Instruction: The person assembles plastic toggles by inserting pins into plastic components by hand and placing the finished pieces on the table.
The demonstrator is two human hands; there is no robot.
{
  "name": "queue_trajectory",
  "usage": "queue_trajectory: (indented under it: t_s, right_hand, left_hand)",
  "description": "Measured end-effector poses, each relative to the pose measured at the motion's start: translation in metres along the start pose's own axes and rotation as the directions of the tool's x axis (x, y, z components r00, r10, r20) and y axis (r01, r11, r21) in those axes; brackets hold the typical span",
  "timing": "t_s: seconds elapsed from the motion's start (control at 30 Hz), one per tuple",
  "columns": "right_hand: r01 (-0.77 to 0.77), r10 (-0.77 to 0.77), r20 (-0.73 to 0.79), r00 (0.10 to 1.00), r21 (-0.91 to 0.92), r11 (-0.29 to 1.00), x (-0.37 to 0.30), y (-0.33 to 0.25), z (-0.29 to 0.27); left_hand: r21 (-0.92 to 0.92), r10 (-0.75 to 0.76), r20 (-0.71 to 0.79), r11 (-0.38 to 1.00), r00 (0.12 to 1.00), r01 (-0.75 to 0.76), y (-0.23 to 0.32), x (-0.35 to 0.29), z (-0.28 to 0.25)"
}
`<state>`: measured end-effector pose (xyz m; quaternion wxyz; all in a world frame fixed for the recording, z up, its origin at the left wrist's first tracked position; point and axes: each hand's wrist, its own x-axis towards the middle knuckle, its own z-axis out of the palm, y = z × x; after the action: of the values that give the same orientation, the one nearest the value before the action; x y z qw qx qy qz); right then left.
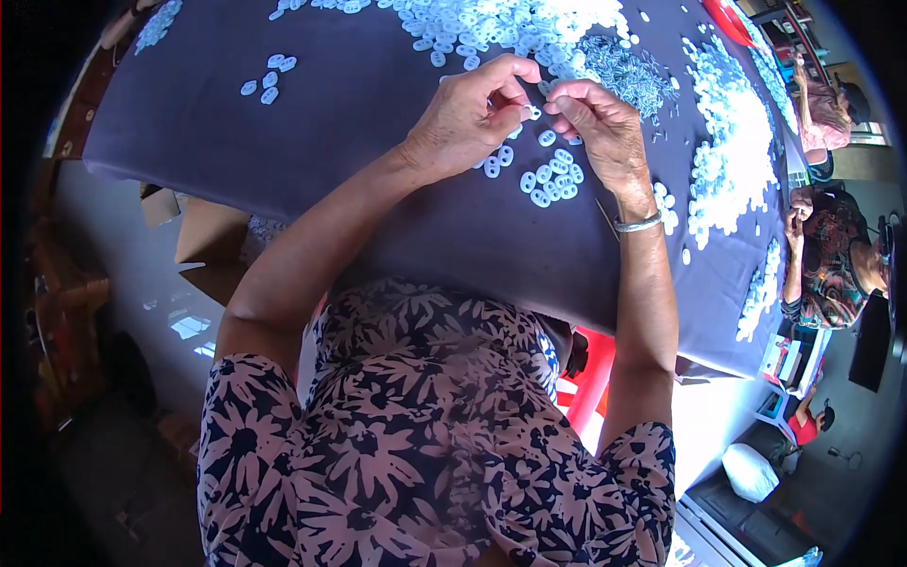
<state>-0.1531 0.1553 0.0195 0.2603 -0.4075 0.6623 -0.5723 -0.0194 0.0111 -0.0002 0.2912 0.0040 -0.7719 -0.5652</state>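
Note:
My left hand (470,121) is closed in a pinch over the dark tablecloth. Between its thumb and fingertips sits a small white oval plastic piece with two holes (532,111). Close beside it, to the right, my right hand (603,130) has thumb and forefinger pressed together; anything held there is too small to make out. Just below both hands lies a loose cluster of similar white oval pieces (557,178). Beyond my right hand is a heap of small metal pins (625,74), touching a large pile of white pieces (472,21).
Another broad pile of white pieces (723,142) spreads along the right side of the dark tablecloth (312,123). A few pieces (270,79) lie apart at left. A red container (726,21) stands at the far right. Other people (836,241) sit along the right edge.

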Motion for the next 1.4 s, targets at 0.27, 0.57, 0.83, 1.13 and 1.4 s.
queue_trajectory:
  t_s: [0.27, 0.57, 0.83, 1.13, 1.4]
  right_hand:
    - [0.107, -0.106, -0.018, 0.994, 0.059, 0.992, 0.000, -0.002, 0.012]
    - [0.085, -0.083, 0.040, 0.996, -0.062, 0.994, -0.001, -0.006, 0.014]
    - [0.126, -0.127, 0.012, 0.992, -0.238, 0.963, -0.003, -0.006, 0.017]
    - [0.095, -0.132, -0.064, 0.989, -0.408, 0.908, -0.005, -0.011, 0.027]
    - [0.078, -0.087, -0.015, 0.996, -0.305, 0.949, -0.001, -0.013, 0.019]
  left_hand:
    - [-0.015, -0.007, 0.011, 1.000, 1.000, 0.007, 0.000, 0.000, 0.002]
    - [0.022, 0.009, 0.010, 1.000, 1.000, -0.009, -0.002, -0.001, 0.003]
    - [0.049, -0.083, -0.008, 0.995, 0.997, 0.083, 0.005, -0.005, 0.006]
    - [0.018, -0.178, -0.064, 0.984, 0.982, 0.180, 0.004, -0.005, 0.008]
    - [0.052, -0.092, -0.011, 0.994, 0.996, 0.092, 0.005, 0.002, 0.003]
